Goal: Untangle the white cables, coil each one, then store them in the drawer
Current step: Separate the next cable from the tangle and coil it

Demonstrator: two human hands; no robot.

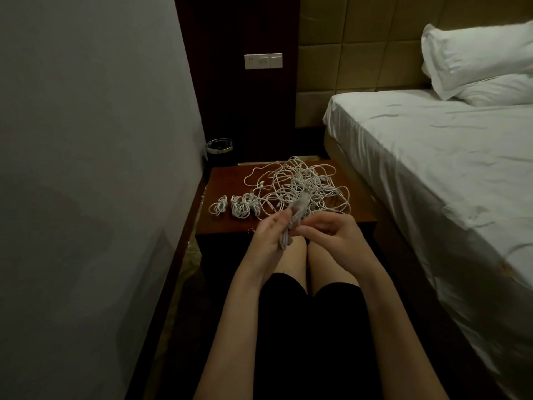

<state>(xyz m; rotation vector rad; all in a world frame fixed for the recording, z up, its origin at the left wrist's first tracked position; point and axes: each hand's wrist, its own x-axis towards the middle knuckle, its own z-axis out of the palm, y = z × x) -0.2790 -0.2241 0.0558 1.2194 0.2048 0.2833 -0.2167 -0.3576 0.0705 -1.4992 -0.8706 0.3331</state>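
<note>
Left of the tangle (pixel 300 183) on the nightstand (pixel 357 215) lie finished coils (pixel 240 205); the left hand (pixel 268 232) grips a half-wound bundle (pixel 288 235), the right hand (pixel 326 230) pinches its strand; keep wraps even, drawing slack gently from the tangle

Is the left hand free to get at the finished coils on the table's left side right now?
Probably not yet: the left hand grips a half-wound cable with the right hand. The coils lie close ahead, with nothing between.
</note>
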